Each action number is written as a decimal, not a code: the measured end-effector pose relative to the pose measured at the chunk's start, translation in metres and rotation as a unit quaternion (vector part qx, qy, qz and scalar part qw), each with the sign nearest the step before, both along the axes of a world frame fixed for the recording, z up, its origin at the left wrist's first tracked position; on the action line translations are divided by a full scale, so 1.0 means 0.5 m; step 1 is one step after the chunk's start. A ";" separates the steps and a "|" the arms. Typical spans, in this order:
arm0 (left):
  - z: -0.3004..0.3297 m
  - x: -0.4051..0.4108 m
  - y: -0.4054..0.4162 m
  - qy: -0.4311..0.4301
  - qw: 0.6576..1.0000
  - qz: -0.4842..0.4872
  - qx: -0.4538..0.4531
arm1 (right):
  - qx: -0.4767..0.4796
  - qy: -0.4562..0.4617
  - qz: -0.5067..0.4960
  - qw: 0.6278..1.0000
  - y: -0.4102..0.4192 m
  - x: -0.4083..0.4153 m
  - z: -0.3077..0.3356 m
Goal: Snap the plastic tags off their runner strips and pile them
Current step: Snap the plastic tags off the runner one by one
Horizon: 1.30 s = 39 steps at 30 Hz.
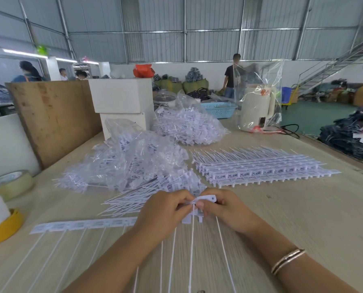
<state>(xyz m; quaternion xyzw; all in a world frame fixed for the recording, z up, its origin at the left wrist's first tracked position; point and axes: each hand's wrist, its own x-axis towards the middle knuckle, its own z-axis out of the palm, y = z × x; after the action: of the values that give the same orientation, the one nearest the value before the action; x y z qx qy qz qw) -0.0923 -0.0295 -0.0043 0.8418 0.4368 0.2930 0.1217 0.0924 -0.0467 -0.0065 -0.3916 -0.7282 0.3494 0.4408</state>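
Both hands meet over the runner strip (85,225), which lies on the worktop (303,218). The left hand (163,210) pinches the strip's end; the right hand (222,208) pinches one tag (206,198), bending it away. Just beyond the strip lies the pile of freed tags (132,201). Farther beyond, a stack of unbroken strips (261,168) and bagged tags (125,161) suggest much work remains.

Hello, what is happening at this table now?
A person is separating white plastic tags from a long runner strip on the pale wooden table. The left hand and right hand pinch one tag at the strip's end. Loose tags lie piled just behind; stacked full strips wait further back.
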 end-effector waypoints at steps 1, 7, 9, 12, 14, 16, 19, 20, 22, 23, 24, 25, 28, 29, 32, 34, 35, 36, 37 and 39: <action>-0.001 0.000 0.000 -0.012 1.000 -0.001 -0.006 | 0.003 0.001 -0.003 1.000 0.000 -0.002 0.000; -0.001 -0.004 -0.002 -0.063 0.997 -0.012 -0.030 | 0.022 0.012 -0.010 1.000 -0.001 -0.006 -0.003; 0.001 -0.003 -0.003 -0.083 0.996 -0.023 -0.039 | 0.029 0.010 -0.019 0.999 -0.001 -0.007 -0.003; 0.004 0.001 -0.007 -0.143 0.984 -0.053 -0.097 | 0.047 0.001 -0.032 0.998 -0.001 -0.007 0.000; 0.003 0.003 -0.010 -0.158 0.979 -0.063 -0.111 | 0.043 0.012 -0.024 0.999 -0.001 -0.006 0.001; 0.003 0.004 -0.008 -0.177 0.974 -0.068 -0.127 | 0.021 0.039 -0.015 0.999 0.001 -0.005 -0.001; 0.011 -0.001 -0.001 -0.251 0.951 -0.078 -0.161 | -0.026 0.104 -0.021 0.994 0.000 -0.001 -0.005; 0.014 -0.005 0.001 -0.270 0.946 -0.081 -0.160 | -0.039 0.122 -0.023 0.991 0.000 0.002 -0.005; 0.014 -0.011 0.003 -0.265 0.951 -0.063 -0.147 | -0.053 0.105 -0.001 0.993 0.000 0.009 -0.005; 0.012 -0.013 0.003 -0.242 0.959 -0.047 -0.140 | -0.057 0.060 0.017 0.996 0.001 0.011 -0.006; 0.009 -0.013 0.001 -0.215 0.967 -0.034 -0.133 | -0.062 0.003 0.034 0.998 0.002 0.011 -0.009; 0.005 -0.013 0.000 -0.191 0.973 -0.021 -0.126 | -0.065 -0.046 0.042 0.996 0.004 0.008 -0.015; 0.000 -0.016 -0.002 -0.089 0.992 0.036 -0.080 | -0.026 -0.097 0.004 0.995 0.014 -0.003 -0.028; 0.001 -0.018 -0.001 -0.038 0.996 0.062 -0.060 | 0.009 -0.113 -0.013 0.993 0.017 -0.005 -0.030; 0.004 -0.024 -0.002 0.073 0.992 0.105 -0.017 | 0.124 -0.217 -0.064 0.966 0.032 0.006 -0.036; 0.002 -0.024 -0.001 0.104 0.989 0.103 -0.014 | 0.144 -0.248 -0.095 0.953 0.038 0.018 -0.038; 0.000 -0.023 -0.001 0.111 0.989 0.095 -0.018 | 0.143 -0.261 -0.109 0.948 0.039 0.022 -0.040; -0.001 -0.023 -0.001 0.116 0.989 0.085 -0.023 | 0.144 -0.276 -0.119 0.943 0.040 0.023 -0.042; -0.002 -0.024 -0.001 0.119 0.990 0.072 -0.030 | 0.148 -0.284 -0.129 0.938 0.041 0.023 -0.042; -0.004 -0.022 -0.003 0.121 0.991 0.045 -0.041 | 0.157 -0.256 -0.141 0.943 0.038 0.017 -0.036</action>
<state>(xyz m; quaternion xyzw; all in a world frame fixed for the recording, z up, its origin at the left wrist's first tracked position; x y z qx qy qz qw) -0.1033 -0.0308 -0.0060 0.8449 0.4973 0.1760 0.0889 0.1007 -0.0276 -0.0243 -0.4922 -0.7997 0.0528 0.3397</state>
